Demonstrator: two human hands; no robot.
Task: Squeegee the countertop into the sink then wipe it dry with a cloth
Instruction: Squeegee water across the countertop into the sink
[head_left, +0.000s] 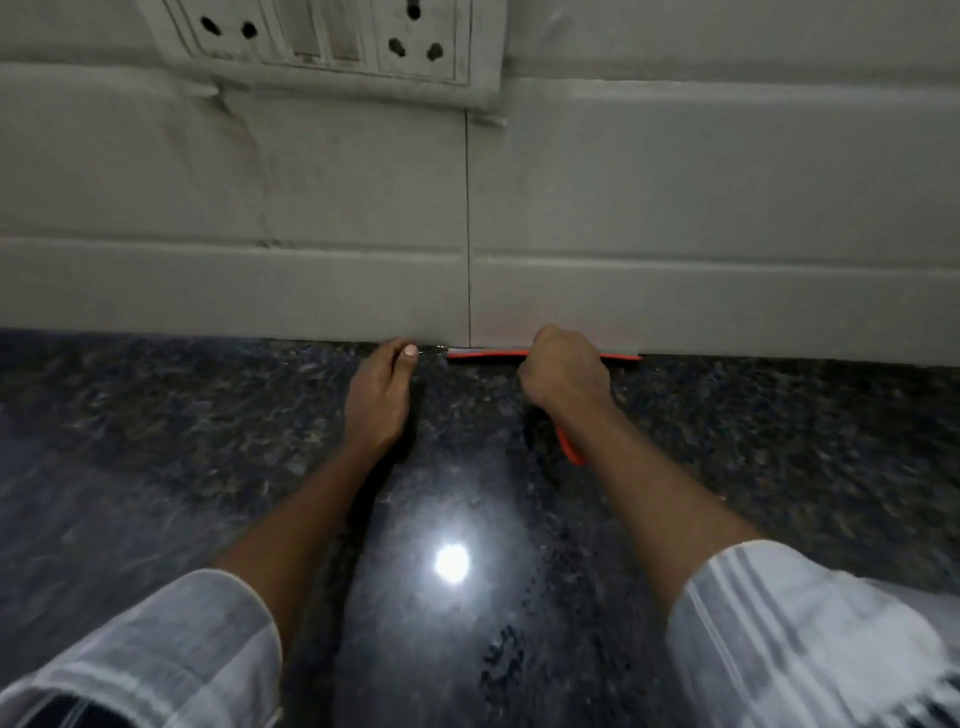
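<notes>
An orange squeegee lies with its blade along the back edge of the dark speckled granite countertop, right where it meets the tiled wall. My right hand is shut around its handle, and the handle's orange end shows under my wrist. My left hand rests flat on the counter just left of the blade, fingertips at the wall and holding nothing. No sink or cloth is visible.
The grey tiled wall rises straight behind the counter. A white socket panel sits high on it. A lamp's bright reflection shines on the counter between my forearms.
</notes>
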